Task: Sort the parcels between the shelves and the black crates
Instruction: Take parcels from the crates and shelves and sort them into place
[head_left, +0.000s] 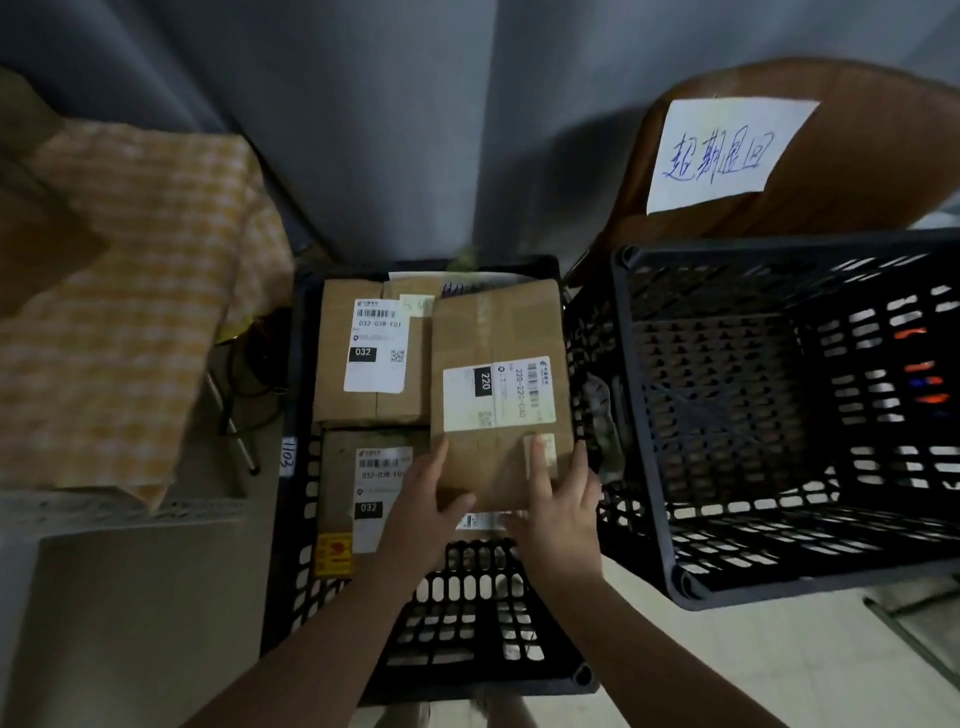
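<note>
Parcel (498, 384) (labelled 220) gripped at near end by left hand (423, 512) and right hand (558, 514), fingers (540, 467) clasping it, in black crate (467, 597).

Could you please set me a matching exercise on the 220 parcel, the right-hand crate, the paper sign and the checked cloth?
Things:
1. 220 parcel
2. right-hand crate
3. paper sign
4. checked cloth

Places or states:
A. draped at the far left
B. on a brown surface
C. held by the left hand and right hand
D. no parcels visible inside

Pairs: 1-C, 2-D, 3-B, 4-A
</note>
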